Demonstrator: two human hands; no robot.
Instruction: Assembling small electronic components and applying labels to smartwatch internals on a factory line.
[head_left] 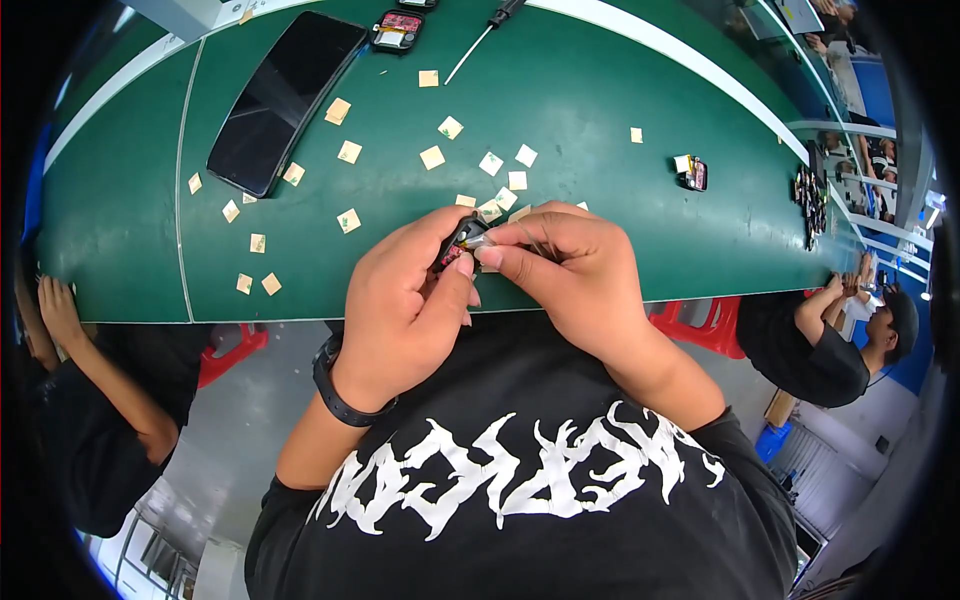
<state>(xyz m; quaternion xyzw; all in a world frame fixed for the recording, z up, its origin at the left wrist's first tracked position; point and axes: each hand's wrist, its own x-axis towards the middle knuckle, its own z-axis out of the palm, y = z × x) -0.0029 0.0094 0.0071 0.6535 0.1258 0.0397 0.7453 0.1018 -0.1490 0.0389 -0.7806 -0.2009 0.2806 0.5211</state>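
My left hand is closed around a small black device casing, with a bit of pinkish-red circuit board visible inside it. Thumb and index finger of my right hand pinch a small silvery piece at the casing's open side. Thin metal prongs, tweezers-like, show between the right hand's fingers; most of their length is hidden. Both hands meet just above the near edge of the green table. Small cream-coloured square pads lie scattered beyond and beside them.
A large black phone-like slab lies at the far left. Beside it are another open casing and a screwdriver. One more open device sits at right, near a pile of dark parts. Co-workers sit on both sides.
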